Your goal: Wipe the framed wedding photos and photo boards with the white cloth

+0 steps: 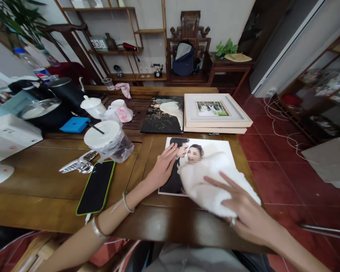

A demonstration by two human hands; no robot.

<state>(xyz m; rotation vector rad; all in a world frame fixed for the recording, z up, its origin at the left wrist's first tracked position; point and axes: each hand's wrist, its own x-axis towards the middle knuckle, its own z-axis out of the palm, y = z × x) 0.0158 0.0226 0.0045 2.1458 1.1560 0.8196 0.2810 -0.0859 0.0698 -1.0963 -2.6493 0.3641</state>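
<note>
On glossy photo print [212,149], right hand [243,213] flat-fingered presses fluffy cloth [209,185]; left hand [163,166] splayed, empty.

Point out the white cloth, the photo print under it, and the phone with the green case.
white cloth [212,185], head view, on its fluffy middle.
photo print [172,181], head view, on the dark suit area.
phone [96,187], head view, middle of the black screen.

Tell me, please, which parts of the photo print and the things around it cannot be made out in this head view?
- Photo print: its lower right part is hidden by the white cloth and the right hand.
- Its left edge lies under the left hand.
- Framed photo: too small to read.
- Phone: dark screen, nothing shown.
- White box: cut off by the left edge.
</note>
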